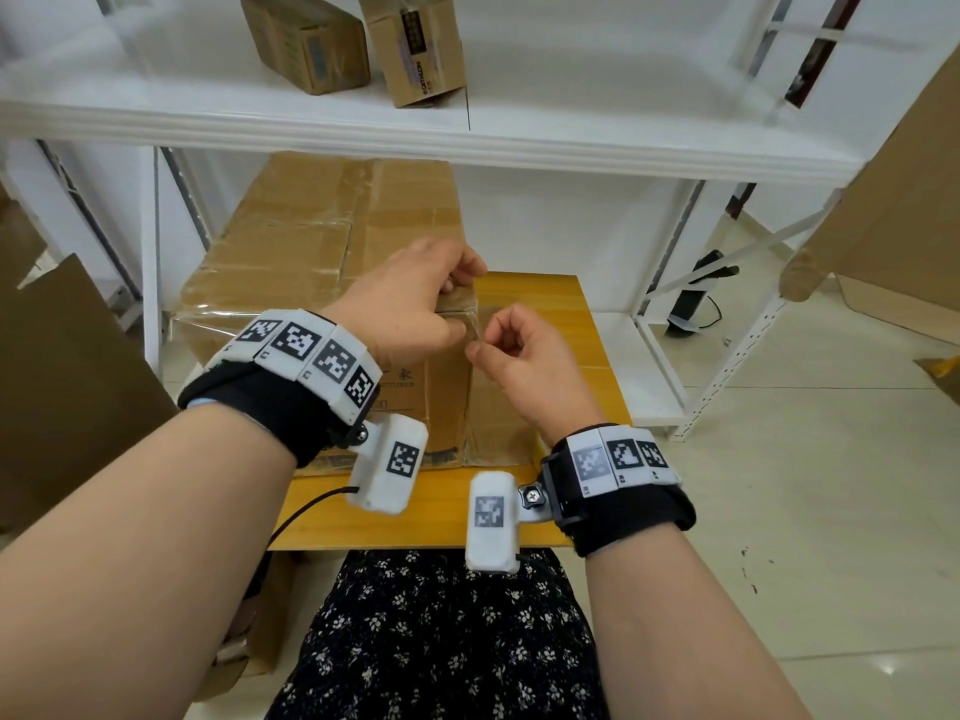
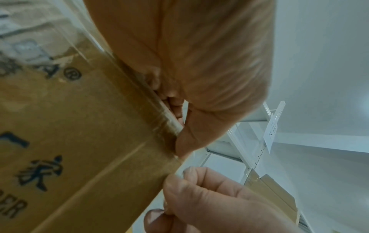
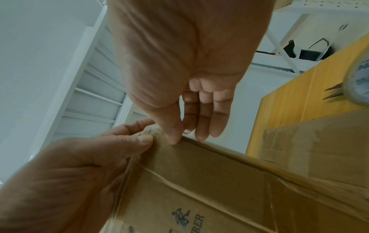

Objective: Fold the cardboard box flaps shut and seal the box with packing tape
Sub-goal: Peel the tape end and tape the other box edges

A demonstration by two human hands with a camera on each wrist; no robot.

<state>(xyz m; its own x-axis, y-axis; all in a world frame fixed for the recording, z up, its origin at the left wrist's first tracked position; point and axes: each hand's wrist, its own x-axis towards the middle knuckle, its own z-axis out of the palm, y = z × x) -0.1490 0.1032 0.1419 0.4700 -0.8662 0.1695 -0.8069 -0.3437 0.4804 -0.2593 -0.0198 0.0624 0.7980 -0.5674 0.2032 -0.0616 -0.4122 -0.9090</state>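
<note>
Left hand (image 1: 410,298) fingers curled over cardboard box (image 1: 447,397) top corner; right hand (image 1: 524,356) pinching clear tape (image 1: 480,324) beside it. Box on yellow table (image 1: 545,304). Print: "...URER". Tape roll (image 3: 359,85) right of box.

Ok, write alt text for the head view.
Two hands work at the top corner of a cardboard box on a yellow table: the left hand grips the corner while the right hand pinches clear tape beside it. Two small boxes sit on a white shelf above.
</note>
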